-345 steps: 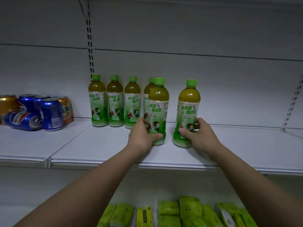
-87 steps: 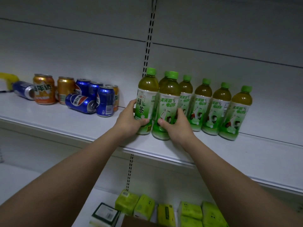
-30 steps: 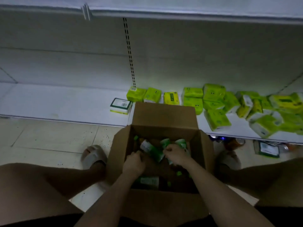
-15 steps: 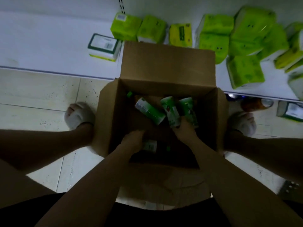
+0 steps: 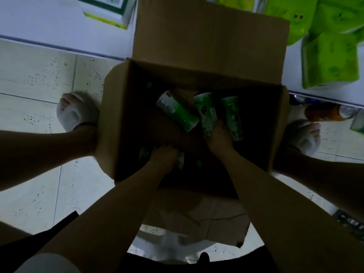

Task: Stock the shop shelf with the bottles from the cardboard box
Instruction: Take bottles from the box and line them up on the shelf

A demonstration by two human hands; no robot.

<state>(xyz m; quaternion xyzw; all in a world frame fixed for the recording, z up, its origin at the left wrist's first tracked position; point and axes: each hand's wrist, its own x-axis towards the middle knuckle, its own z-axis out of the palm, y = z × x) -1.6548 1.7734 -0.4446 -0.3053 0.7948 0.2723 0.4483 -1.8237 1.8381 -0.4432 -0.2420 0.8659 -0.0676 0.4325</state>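
I look straight down into an open cardboard box [image 5: 118,119] on the floor between my feet. Green-labelled tea bottles lie inside: one tilted at the left [image 5: 176,111], one in the middle [image 5: 204,109] and one at the right [image 5: 232,117]. My right hand [image 5: 218,136] is wrapped around the lower end of the middle bottle. Lower in the dark box, my left hand [image 5: 163,157] closes over another bottle [image 5: 180,161] that it mostly hides.
The bottom shelf [image 5: 49,22] runs along the top, with green tissue packs [image 5: 331,62] on the right and a green-and-white box [image 5: 106,10] on the left. An orange can [image 5: 323,112] lies under the shelf. My slippered feet [image 5: 76,113] flank the box.
The view has dropped closer over the box. My left hand has reached deeper onto a low bottle; my right hand keeps its hold on the middle bottle.
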